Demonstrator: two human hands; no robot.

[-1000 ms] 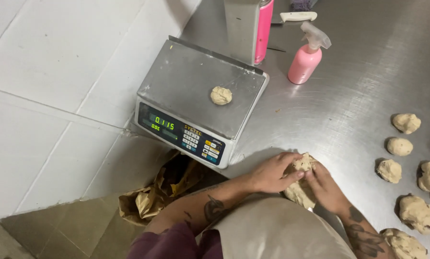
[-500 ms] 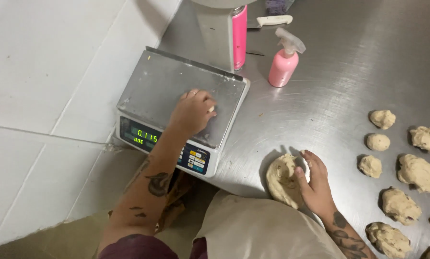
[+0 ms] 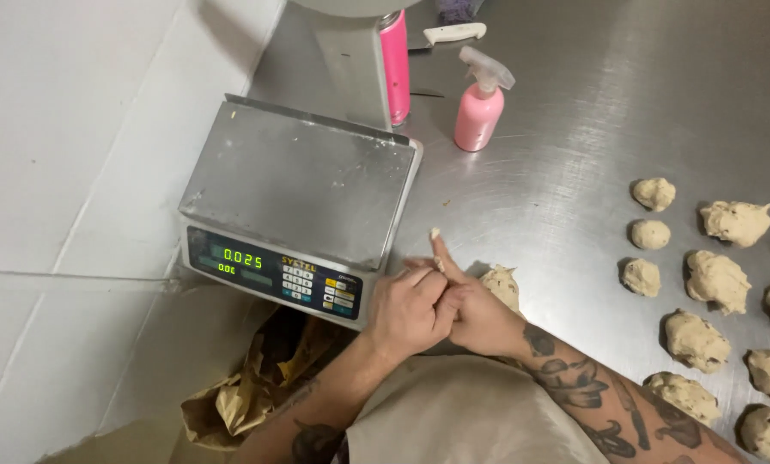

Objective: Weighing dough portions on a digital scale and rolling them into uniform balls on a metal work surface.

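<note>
Left hand (image 3: 409, 311) pinching right hand (image 3: 475, 314) fingers, holding nothing else; dough lump (image 3: 502, 285) just behind, scale (image 3: 303, 185) adj.

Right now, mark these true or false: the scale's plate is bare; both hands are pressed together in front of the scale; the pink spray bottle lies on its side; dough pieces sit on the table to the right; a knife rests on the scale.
1. The scale plate is bare: true.
2. The left hand and right hand are pressed together in front of the scale: true, with fingers smeared with dough.
3. The pink spray bottle lies on its side: false, it stands upright.
4. Dough pieces sit on the table to the right: true.
5. A knife rests on the scale: false, it lies on the table behind the bottle.
</note>
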